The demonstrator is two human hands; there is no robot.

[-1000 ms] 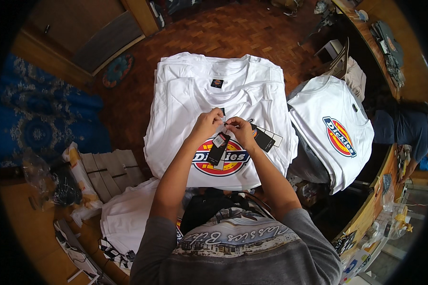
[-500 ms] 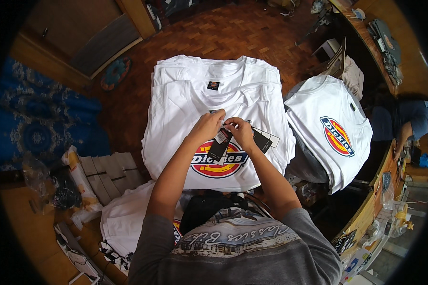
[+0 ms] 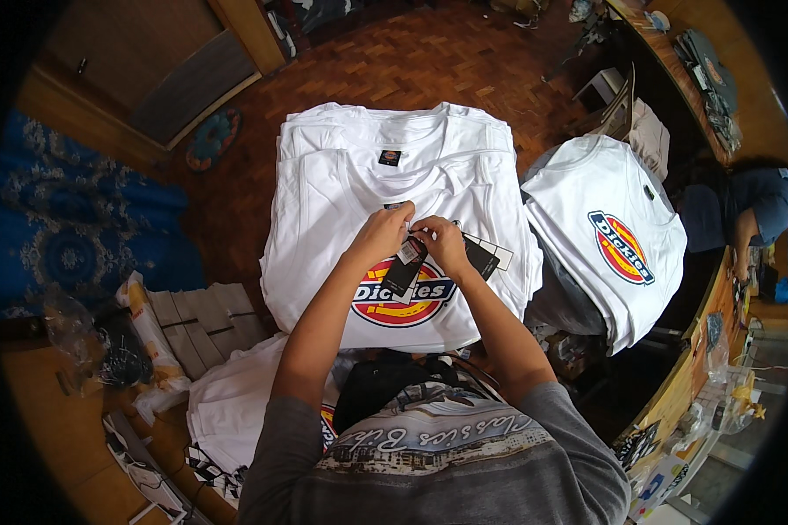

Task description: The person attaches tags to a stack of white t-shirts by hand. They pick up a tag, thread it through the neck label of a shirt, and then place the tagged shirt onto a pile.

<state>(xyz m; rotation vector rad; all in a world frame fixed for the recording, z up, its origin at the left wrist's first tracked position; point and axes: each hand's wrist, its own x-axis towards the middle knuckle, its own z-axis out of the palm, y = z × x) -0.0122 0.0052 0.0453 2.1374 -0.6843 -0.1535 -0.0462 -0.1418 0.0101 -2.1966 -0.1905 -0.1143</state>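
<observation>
A pile of white T-shirts (image 3: 311,245) lies in front of me, with a red, yellow and blue oval print on the top one's chest. Just below its neckline, my left hand (image 3: 382,233) and my right hand (image 3: 445,245) meet with pinched fingertips. A black hang tag (image 3: 404,273) with a small white sticker dangles between them, over the print. My right fingers close on its thin string; what my left fingers pinch is hidden. More black and white tags (image 3: 485,257) lie on the shirt beside my right wrist.
To the right sits a second pile of white shirts (image 3: 578,188). Another person's arm (image 3: 744,241) reaches over a wooden table (image 3: 687,372) at far right. Folded white shirts (image 3: 228,394) and grey bundles (image 3: 203,324) lie at lower left. A blue patterned curtain (image 3: 79,219) hangs left.
My hands stay at the neckline, pinching, with only a slight shift of the fingertips. The other person's arm at far right has moved a little.
</observation>
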